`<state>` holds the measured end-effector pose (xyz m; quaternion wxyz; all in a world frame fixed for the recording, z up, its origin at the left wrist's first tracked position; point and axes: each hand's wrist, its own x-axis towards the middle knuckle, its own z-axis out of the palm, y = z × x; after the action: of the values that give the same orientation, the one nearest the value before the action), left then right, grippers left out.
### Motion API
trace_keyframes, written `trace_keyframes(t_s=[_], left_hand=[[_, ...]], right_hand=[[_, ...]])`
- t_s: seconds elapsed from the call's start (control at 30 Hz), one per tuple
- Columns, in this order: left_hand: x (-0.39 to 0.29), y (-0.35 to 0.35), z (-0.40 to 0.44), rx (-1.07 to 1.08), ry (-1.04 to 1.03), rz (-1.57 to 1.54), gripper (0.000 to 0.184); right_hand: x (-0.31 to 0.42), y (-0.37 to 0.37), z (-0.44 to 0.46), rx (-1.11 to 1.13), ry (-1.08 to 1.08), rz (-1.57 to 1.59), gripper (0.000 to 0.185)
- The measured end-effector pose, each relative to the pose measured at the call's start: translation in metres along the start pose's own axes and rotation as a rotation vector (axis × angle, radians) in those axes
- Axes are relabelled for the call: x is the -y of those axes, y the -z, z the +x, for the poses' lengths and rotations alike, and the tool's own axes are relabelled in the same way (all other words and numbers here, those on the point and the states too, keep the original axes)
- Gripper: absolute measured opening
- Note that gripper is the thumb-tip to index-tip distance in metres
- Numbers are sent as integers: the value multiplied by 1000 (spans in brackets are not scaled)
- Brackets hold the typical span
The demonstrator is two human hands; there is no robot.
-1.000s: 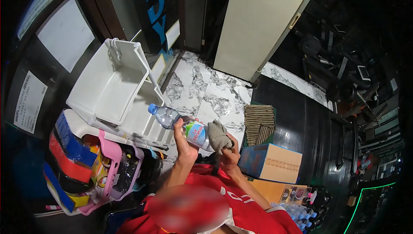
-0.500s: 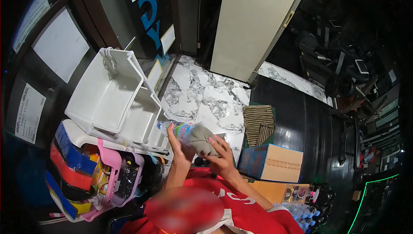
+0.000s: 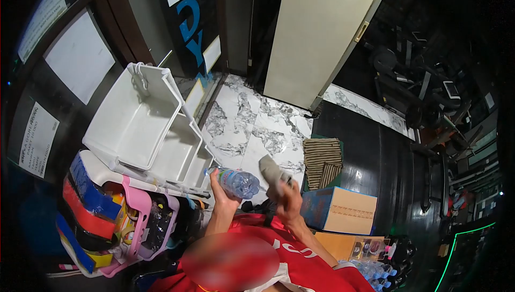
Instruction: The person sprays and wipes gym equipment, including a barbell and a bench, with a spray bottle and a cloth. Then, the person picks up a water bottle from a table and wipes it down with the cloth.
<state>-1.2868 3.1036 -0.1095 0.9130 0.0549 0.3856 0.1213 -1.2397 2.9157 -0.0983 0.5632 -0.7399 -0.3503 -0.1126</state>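
Observation:
My left hand (image 3: 222, 198) is wrapped around a clear plastic water bottle (image 3: 240, 183) near its blue-cap end. The bottle lies tilted in the air, its ribbed base pointing right. Just right of the base, my right hand (image 3: 291, 202) grips a crumpled grey-beige cloth (image 3: 274, 173), apart from the bottle. One end of the cloth sticks up past my fingers. Left of my hands stands a white tiered bin rack (image 3: 145, 126), whose small front compartment is closest to the bottle.
A pink basket (image 3: 140, 211) of colourful packages sits lower left. To the right are a cardboard box (image 3: 350, 210), a striped mat (image 3: 323, 158) and several water bottles (image 3: 375, 273). A beige door (image 3: 322, 34) stands beyond the marble floor (image 3: 241, 104).
My right hand has drawn the cloth off the bottle's base and moved right and down, baring the clear bottom. My left hand keeps its hold on the bottle.

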Motion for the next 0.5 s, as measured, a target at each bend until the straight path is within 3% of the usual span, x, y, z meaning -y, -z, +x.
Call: trace_keyframes(t_s=[0.03, 0.07, 0.1, 0.2, 0.3, 0.37, 0.4, 0.5], left_hand=[[-1, 12, 9, 211, 57, -6, 52], [3, 27, 22, 425, 114, -11, 52], [19, 58, 47, 332, -313, 422, 52], [0, -7, -17, 145, 87, 176, 47], [3, -20, -26, 29, 11, -30, 51], [3, -22, -33, 80, -26, -9, 55], [0, -22, -30, 45, 35, -61, 56], [0, -23, -25, -9, 64, -79, 58]], right_hand=[[5, -2, 0, 42, 177, 4, 55], [17, 0, 0, 277, -191, 223, 46], [37, 4, 26, 359, 339, -121, 39], [7, 6, 18, 349, 468, -103, 37], [-8, 13, 14, 255, 392, -57, 44], [-11, 15, 15, 181, -83, -182, 53], [-12, 15, 16, 136, -183, -104, 58], [2, 11, 7, -2, -178, 89, 56]])
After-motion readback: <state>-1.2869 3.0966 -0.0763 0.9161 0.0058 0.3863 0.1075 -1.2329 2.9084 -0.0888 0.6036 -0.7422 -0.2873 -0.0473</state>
